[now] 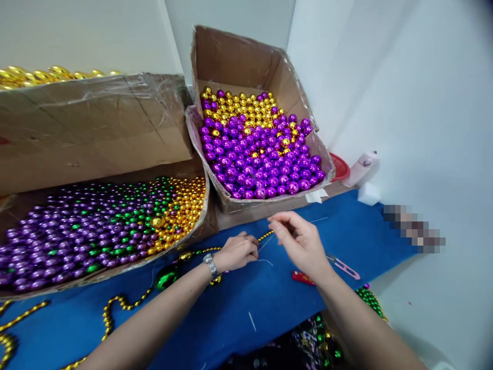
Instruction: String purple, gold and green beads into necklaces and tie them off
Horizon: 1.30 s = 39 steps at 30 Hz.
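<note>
My left hand (239, 252), a metal watch on its wrist, is closed on a bead string (265, 236) of small gold beads. Its strand (210, 250) runs out behind the hand to the left, with green and gold beads and a large green ball (166, 277). To the right, my right hand (298, 239) is raised near the string's end, thumb and fingertips pressed together. What they pinch is too fine to make out. A thin pale thread (265, 261) curves out by the left fingers, and another thread (319, 220) shows beyond the right hand.
An open carton (227, 205) of purple and gold balls stands behind the blue table cover (215, 318). Another carton (210, 216) at left holds small purple, green and gold beads. Pink-handled snips (348, 268) and a red object (302, 278) lie right. Gold beads (108, 313) trail at front left.
</note>
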### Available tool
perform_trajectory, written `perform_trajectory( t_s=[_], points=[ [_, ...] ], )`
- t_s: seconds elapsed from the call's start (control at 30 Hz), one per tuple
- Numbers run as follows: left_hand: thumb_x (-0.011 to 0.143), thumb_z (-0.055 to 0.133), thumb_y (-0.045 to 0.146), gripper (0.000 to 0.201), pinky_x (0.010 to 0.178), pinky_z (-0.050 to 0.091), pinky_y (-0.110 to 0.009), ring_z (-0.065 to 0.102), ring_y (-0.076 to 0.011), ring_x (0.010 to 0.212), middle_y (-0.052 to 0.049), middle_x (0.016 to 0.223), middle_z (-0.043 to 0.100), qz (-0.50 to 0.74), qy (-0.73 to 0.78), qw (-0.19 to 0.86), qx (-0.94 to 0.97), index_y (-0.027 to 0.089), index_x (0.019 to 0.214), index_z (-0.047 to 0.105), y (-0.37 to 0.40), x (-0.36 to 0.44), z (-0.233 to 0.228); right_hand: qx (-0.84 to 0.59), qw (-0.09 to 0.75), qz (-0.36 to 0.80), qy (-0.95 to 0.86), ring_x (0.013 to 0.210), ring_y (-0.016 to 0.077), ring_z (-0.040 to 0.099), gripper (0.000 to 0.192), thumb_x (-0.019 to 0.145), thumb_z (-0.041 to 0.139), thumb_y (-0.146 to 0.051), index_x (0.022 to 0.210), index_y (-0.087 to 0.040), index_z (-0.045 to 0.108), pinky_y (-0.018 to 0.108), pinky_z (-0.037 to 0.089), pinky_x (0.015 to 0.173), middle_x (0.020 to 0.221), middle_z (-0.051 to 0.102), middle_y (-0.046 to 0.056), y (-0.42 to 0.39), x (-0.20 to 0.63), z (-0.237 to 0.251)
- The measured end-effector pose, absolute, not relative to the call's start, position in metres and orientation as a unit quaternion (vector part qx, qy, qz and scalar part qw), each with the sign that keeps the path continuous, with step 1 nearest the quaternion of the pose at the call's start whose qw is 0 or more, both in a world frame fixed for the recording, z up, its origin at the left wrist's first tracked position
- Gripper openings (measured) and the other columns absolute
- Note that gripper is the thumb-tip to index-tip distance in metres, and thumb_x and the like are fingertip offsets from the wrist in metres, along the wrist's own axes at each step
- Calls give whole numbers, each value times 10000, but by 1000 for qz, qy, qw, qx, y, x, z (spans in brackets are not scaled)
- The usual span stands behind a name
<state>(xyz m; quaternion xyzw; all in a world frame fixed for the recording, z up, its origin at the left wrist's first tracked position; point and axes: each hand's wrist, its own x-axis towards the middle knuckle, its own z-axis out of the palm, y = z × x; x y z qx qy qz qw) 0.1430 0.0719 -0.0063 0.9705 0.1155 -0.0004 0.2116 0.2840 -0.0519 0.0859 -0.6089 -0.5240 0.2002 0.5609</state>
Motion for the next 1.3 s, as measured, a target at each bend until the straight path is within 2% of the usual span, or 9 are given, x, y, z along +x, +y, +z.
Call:
perform_trajectory(
  t_s=[0.17, 0.23, 0.37, 0.5, 0.6, 0.9, 1.07, 1.17, 1.3],
  points=[
    [811, 577, 239, 144, 708, 410, -290, 528, -213, 933, -7, 1019, 653, 10, 151, 192, 970, 237, 718, 687, 63, 134, -2, -545, 654, 267, -451, 475, 54, 509, 133, 887, 540, -331, 914, -201, 538, 207, 446, 473, 916, 676, 43, -65, 288, 111],
    [839, 542, 252, 180, 739, 420, -308, 521, -221, 954, -20, 1046, 644, 17, 176, 187, 966, 232, 731, 684, 56, 126, 2, -518, 679, 300, -425, 491, 64, 528, 112, 896, 533, -325, 915, -215, 532, 209, 450, 478, 837, 668, 21, -71, 287, 118],
    [939, 357, 332, 321, 933, 380, -374, 466, -226, 1110, -76, 1300, 506, 73, 254, 182, 947, 216, 1129, 588, 33, 101, 7, -483, 704, 341, -394, 473, 81, 512, 89, 899, 537, -319, 906, -230, 546, 200, 425, 443, 593, 552, -36, -82, 281, 119],
    [895, 429, 449, 460, 977, 342, -439, 474, -255, 1117, -89, 1242, 546, 82, 242, 185, 949, 236, 1304, 431, 8, 72, 0, -459, 721, 348, -386, 437, 77, 461, 64, 909, 526, -287, 902, -233, 560, 211, 372, 419, 531, 456, -52, -90, 280, 119],
    [862, 496, 445, 424, 951, 330, -490, 522, -268, 1017, -88, 1097, 606, 33, 233, 158, 959, 236, 1230, 486, 0, 56, -9, -449, 739, 330, -378, 422, 77, 413, 65, 912, 518, -267, 892, -230, 568, 223, 326, 408, 514, 410, -52, -93, 285, 122],
    [899, 411, 358, 236, 756, 408, -366, 527, -225, 830, -70, 912, 590, -28, 268, 124, 955, 205, 985, 569, 16, 21, -4, -474, 806, 221, -278, 425, 68, 314, 70, 894, 558, -261, 834, -246, 591, 267, 218, 424, 507, 319, -54, -99, 325, 114],
    [860, 464, 482, 387, 806, 414, -399, 530, -251, 889, -87, 985, 594, -5, 247, 115, 962, 201, 1115, 541, 27, 39, 13, -477, 795, 265, -265, 432, 44, 321, 73, 890, 560, -280, 868, -211, 561, 190, 266, 430, 527, 338, -72, -105, 331, 103],
    [928, 368, 359, 292, 792, 423, -360, 524, -222, 896, -80, 984, 589, 24, 216, 107, 970, 221, 1111, 548, 36, 76, 16, -473, 780, 305, -275, 440, 48, 324, 102, 908, 529, -302, 875, -210, 561, 183, 290, 438, 526, 332, -70, -107, 325, 97],
    [881, 454, 187, 171, 757, 430, -362, 512, -233, 923, -73, 989, 585, -8, 168, 47, 985, 238, 951, 601, 54, 124, -4, -486, 764, 324, -273, 471, 55, 345, 119, 904, 536, -319, 900, -205, 568, 174, 309, 449, 541, 372, -55, -110, 320, 92]
  ],
)
